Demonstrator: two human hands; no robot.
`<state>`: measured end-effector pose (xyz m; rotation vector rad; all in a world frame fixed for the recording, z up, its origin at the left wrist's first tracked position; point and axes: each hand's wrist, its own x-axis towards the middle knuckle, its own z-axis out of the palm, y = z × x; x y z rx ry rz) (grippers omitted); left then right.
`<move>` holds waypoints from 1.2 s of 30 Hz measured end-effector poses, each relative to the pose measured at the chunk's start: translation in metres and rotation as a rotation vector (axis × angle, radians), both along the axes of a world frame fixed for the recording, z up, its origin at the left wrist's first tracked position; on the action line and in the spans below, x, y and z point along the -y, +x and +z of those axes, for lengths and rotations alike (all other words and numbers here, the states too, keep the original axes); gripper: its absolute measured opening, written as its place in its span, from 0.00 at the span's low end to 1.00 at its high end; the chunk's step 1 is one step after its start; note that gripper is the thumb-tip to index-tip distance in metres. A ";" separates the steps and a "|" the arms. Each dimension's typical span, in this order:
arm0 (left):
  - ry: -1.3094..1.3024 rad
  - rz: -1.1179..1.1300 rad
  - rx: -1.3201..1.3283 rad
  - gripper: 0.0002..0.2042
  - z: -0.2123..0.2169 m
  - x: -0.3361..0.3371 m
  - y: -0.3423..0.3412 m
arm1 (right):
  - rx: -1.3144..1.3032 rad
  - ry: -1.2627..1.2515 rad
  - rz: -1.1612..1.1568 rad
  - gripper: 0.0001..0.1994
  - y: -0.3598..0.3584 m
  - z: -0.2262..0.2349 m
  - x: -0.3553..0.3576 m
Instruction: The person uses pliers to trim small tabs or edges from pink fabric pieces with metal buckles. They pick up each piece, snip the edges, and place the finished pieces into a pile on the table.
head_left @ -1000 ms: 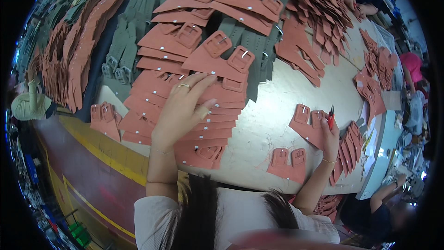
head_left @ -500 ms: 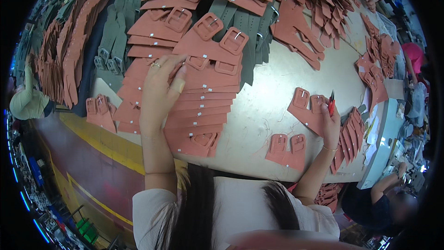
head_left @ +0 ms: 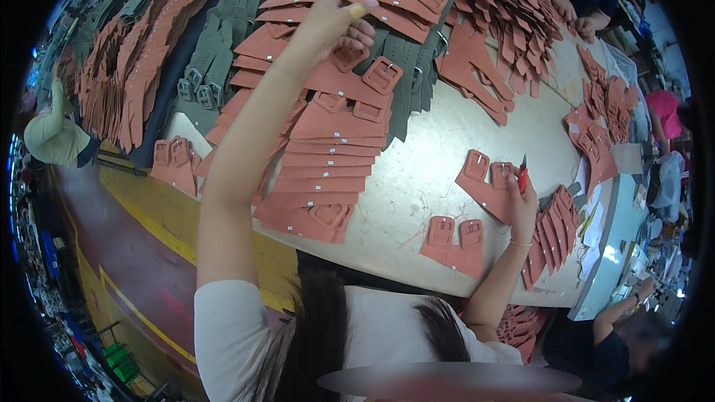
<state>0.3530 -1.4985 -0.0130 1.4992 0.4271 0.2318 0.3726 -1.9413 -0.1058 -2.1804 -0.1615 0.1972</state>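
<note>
My left hand (head_left: 337, 28) is stretched out over the far part of a fanned stack of terracotta belt pieces (head_left: 328, 160). Its thumb, with a yellow wrap, is apart from the loosely curled fingers, and nothing shows between them. Each belt piece carries two square covered buckles (head_left: 382, 74) and a small white tag. On the right, my right hand (head_left: 523, 205) grips red-handled snips (head_left: 523, 177), dark tip upward. Beside that hand lies a belt piece with two buckles (head_left: 484, 187), partly covered by the fingers. Another double-buckle piece (head_left: 452, 244) rests nearer to me.
Dark green straps (head_left: 212, 56) and terracotta stacks (head_left: 141, 67) lie on the left. A large terracotta heap (head_left: 506, 7) is at the far side, near a co-worker's hands (head_left: 588, 24). More pieces (head_left: 551, 232) stand right of my right hand. The pale table (head_left: 406, 186) has loose threads.
My left hand has moved away from me and to the right, from the stack's middle to its far part. My right hand keeps the snips and has shifted slightly left in view.
</note>
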 end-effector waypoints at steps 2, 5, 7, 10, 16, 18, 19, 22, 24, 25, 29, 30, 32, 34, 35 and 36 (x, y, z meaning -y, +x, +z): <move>0.104 -0.015 -0.026 0.16 -0.002 -0.002 0.013 | -0.006 -0.013 0.014 0.20 -0.002 0.001 0.001; 0.163 0.106 0.137 0.13 0.005 0.005 0.015 | 0.029 -0.032 0.032 0.18 -0.005 0.007 0.002; 0.121 0.188 0.311 0.12 0.015 0.012 0.005 | 0.068 -0.001 0.056 0.16 -0.010 0.013 -0.001; 0.070 0.319 0.332 0.11 0.035 0.017 -0.026 | 0.000 0.082 0.045 0.14 -0.020 0.032 -0.010; -0.418 0.246 0.365 0.12 0.035 0.043 -0.103 | -0.088 0.590 0.121 0.17 -0.049 0.091 -0.051; -0.572 0.169 0.288 0.13 0.023 0.067 -0.118 | -0.182 0.867 0.212 0.20 -0.057 0.107 -0.072; -0.606 0.148 0.253 0.13 0.015 0.084 -0.122 | -0.185 0.983 0.239 0.22 -0.062 0.110 -0.086; -0.656 0.104 0.227 0.16 0.002 0.121 -0.134 | -0.303 1.090 0.327 0.24 -0.076 0.110 -0.124; -0.685 0.093 0.212 0.18 -0.001 0.131 -0.140 | -0.318 1.022 0.293 0.23 -0.084 0.103 -0.142; -0.675 0.061 0.278 0.17 -0.001 0.135 -0.143 | -0.336 0.963 0.292 0.23 -0.086 0.099 -0.148; -0.762 0.142 0.274 0.15 -0.003 0.144 -0.154 | -0.314 0.887 0.292 0.22 -0.088 0.086 -0.150; -0.814 0.149 0.298 0.15 -0.004 0.144 -0.156 | -0.304 0.898 0.290 0.22 -0.089 0.084 -0.151; -0.566 0.174 0.245 0.22 -0.006 0.147 -0.159 | -0.307 0.839 0.270 0.21 -0.092 0.081 -0.153; -0.471 0.202 0.236 0.25 -0.008 0.144 -0.167 | -0.263 0.840 0.351 0.22 -0.095 0.079 -0.155; -0.507 0.198 0.252 0.25 -0.010 0.140 -0.169 | -0.295 0.822 0.409 0.21 -0.097 0.079 -0.153; -0.556 0.181 0.280 0.25 -0.011 0.132 -0.173 | -0.317 0.761 0.420 0.21 -0.098 0.078 -0.152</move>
